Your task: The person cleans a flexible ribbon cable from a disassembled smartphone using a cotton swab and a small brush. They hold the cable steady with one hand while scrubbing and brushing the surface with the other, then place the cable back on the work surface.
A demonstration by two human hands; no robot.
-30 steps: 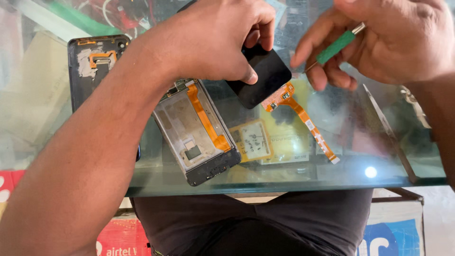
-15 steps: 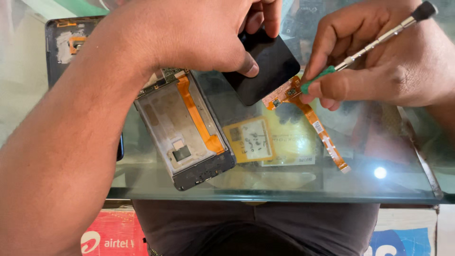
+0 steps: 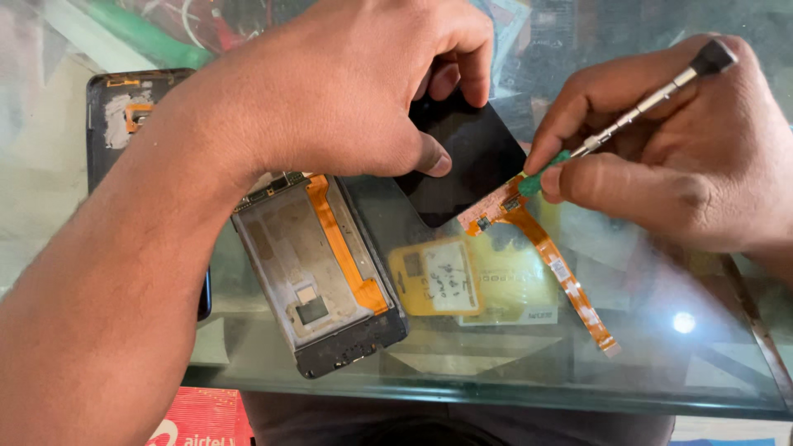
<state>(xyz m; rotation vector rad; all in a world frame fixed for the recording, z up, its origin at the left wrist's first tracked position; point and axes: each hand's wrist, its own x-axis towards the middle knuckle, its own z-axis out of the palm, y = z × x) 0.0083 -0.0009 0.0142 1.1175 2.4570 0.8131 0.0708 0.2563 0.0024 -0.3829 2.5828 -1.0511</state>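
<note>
Inspector: Glass table (image 3: 512, 380) carries the work, with cards and papers showing beneath the pane. Your dark screen panel (image 3: 467, 157) lies near the far edge, an orange flex cable (image 3: 553, 256) running from its near corner toward you and to your right.

Operator: And my hands?

Inspector: Your left hand (image 3: 347, 91) is closed on the panel, thumb pressed on its face, fingers over the far edge. Your right hand (image 3: 669, 157) is closed around a thin screwdriver (image 3: 619, 124), green tip touching the cable's connector end at the panel corner. The tool's long axis slants up and to your right, away from the panel. The right hand is the nearer one to that joint.

Operator: Anything around it?

Inspector: An opened phone frame (image 3: 318, 277) with its own orange ribbon lies just left of the panel, tilted. Another dark back cover (image 3: 116, 124) sits farther left, partly under your forearm. No containers in view.
</note>
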